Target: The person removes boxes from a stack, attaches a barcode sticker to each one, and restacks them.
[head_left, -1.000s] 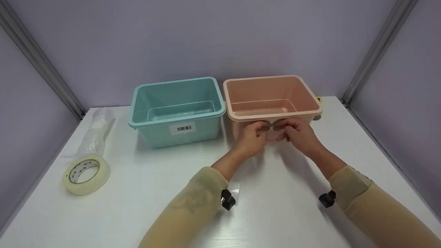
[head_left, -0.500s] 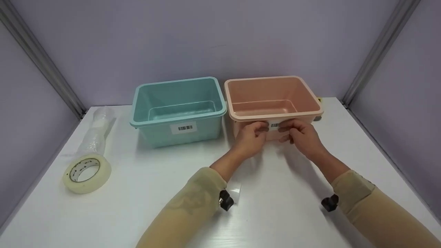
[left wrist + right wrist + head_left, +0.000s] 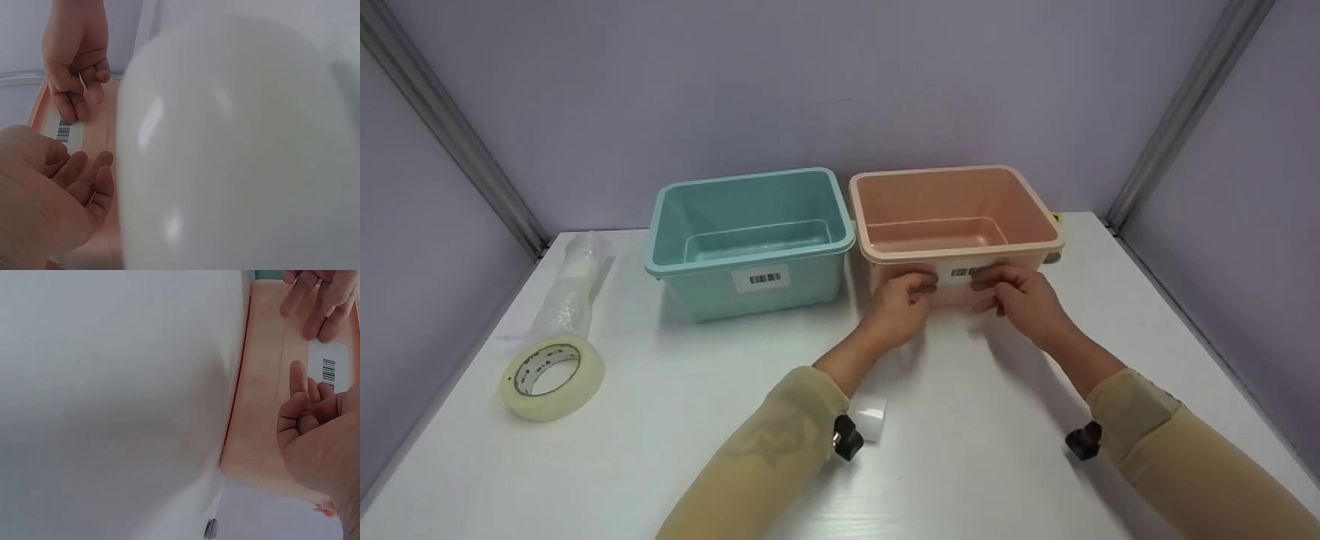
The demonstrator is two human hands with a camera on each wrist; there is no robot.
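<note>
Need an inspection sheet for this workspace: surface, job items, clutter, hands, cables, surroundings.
Surface: white table, wood-grain top.
Job's things: pink bin with barcode label on its front wall; teal bin beside it, its own label on the front.
Clutter: tape roll, bubble wrap roll, small clear piece near the left sleeve.
Hands: left hand and right hand at the label's two ends, fingers curled; contact unclear.
Cables: nothing seen.
Surroundings: lilac walls, metal corner rails.
</note>
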